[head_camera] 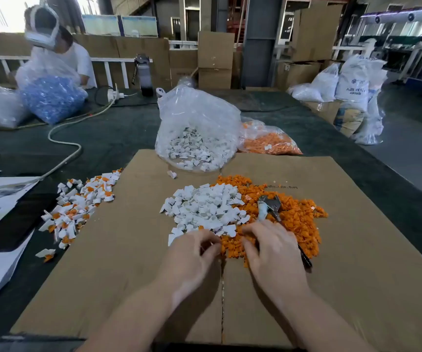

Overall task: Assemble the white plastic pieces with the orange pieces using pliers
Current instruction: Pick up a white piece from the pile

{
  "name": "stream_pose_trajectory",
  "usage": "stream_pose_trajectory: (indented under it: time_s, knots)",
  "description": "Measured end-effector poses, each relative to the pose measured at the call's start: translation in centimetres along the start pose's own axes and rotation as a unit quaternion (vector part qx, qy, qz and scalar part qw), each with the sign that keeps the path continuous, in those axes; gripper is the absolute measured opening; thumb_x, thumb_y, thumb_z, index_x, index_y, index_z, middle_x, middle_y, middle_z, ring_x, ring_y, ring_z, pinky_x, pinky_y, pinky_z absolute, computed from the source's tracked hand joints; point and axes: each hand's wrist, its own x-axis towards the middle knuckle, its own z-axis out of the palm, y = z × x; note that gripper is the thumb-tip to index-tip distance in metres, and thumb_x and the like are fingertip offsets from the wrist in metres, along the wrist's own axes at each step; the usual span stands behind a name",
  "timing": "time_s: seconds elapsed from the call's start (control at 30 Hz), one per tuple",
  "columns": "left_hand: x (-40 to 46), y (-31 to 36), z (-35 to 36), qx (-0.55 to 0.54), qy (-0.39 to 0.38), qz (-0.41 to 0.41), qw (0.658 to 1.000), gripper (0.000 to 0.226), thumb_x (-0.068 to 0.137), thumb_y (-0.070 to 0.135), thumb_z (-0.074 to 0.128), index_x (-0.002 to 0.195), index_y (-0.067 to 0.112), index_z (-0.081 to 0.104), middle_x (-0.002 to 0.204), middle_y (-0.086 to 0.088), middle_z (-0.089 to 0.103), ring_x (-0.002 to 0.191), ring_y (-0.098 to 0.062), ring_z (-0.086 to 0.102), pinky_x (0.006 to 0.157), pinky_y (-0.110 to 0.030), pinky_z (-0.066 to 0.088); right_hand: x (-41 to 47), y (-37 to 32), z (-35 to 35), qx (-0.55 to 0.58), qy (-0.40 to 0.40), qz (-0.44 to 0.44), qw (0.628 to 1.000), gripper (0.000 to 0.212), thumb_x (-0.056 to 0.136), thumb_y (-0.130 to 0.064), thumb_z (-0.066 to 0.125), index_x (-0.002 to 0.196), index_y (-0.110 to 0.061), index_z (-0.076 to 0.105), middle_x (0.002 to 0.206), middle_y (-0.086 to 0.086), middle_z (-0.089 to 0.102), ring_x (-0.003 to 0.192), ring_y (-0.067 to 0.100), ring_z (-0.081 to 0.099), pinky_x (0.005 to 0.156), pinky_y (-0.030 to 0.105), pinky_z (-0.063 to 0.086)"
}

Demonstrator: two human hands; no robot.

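Both hands sit at the near edge of the piles on the cardboard (118, 250). The left hand (192, 252) curls its fingers, apparently pinching something small I cannot make out; the right hand (272, 246) reaches curled fingers into the orange pieces (299, 219). The white pieces (205, 209) lie just beside them, and the pliers (272, 208) rest on the orange pile.

White pieces (203, 210), orange pieces (293, 219), brown cardboard (118, 250), blue parts in clear bag (52, 97), dark tabletop (118, 133).

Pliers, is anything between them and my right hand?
Nothing visible blocks them. The pliers lie on the orange pieces, their handle running just beside the right hand, which rests at the pile's near edge.
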Motion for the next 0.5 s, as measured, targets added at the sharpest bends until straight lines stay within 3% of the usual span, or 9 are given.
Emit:
stream_pose_trajectory:
  time_s: [0.07, 0.17, 0.23, 0.4, 0.5]
  knots:
    - [1.0, 0.1, 0.5, -0.005, 0.040, -0.016, 0.999, 0.005, 0.089, 0.027, 0.059, 0.089, 0.029, 0.064, 0.080, 0.016, 0.057, 0.072, 0.002, 0.050, 0.060, -0.007, 0.035, 1.3, 0.0, 0.6, -0.071, 0.013, 0.020, 0.997, 0.012, 0.076, -0.013, 0.076, 0.086, -0.015, 0.070, 0.083, 0.000, 0.067, 0.081, 0.024, 0.061, 0.074, 0.038, 0.042]
    - [2.1, -0.2, 1.9, 0.019, 0.072, -0.010, 0.997, 0.010, 0.088, 0.027, 0.060, 0.097, 0.026, 0.064, 0.080, 0.018, 0.048, 0.072, 0.002, 0.048, 0.062, -0.009, 0.033, 2.4, 0.4, 1.5, -0.151, -0.069, 0.054, 0.985, 0.017, 0.091, -0.026, 0.055, 0.105, -0.022, 0.064, 0.102, -0.004, 0.062, 0.100, 0.020, 0.051, 0.088, 0.038, 0.025]
    - [2.6, -0.3, 2.5, 0.019, 0.093, 0.001, 0.995, 0.013, 0.088, 0.025, 0.060, 0.100, 0.021, 0.065, 0.084, 0.014, 0.047, 0.080, -0.003, 0.049, 0.067, -0.011, 0.030, 2.8, 1.0, 2.2, -0.179, -0.092, 0.061, 0.978, 0.022, 0.095, -0.027, 0.044, 0.110, -0.027, 0.060, 0.107, -0.007, 0.058, 0.105, 0.017, 0.044, 0.089, 0.036, 0.017]
    - [3.5, -0.2, 3.5, 0.029, 0.128, 0.004, 0.991, 0.026, 0.087, 0.026, 0.062, 0.113, 0.020, 0.062, 0.104, 0.003, 0.051, 0.104, -0.013, 0.045, 0.079, -0.012, 0.028, 3.8, 1.0, 2.7, -0.214, -0.129, 0.068, 0.966, 0.019, 0.090, -0.022, 0.049, 0.103, -0.028, 0.062, 0.102, -0.008, 0.058, 0.106, 0.018, 0.041, 0.095, 0.041, 0.016]
    - [3.8, 0.0, 4.0, 0.056, 0.135, 0.000, 0.989, 0.029, 0.088, 0.035, 0.058, 0.116, 0.029, 0.061, 0.100, 0.007, 0.043, 0.106, -0.011, 0.040, 0.082, -0.013, 0.028, 4.0, 1.2, 2.7, -0.231, -0.139, 0.065, 0.961, 0.014, 0.090, -0.022, 0.052, 0.099, -0.027, 0.062, 0.098, -0.008, 0.059, 0.105, 0.019, 0.042, 0.092, 0.040, 0.016]
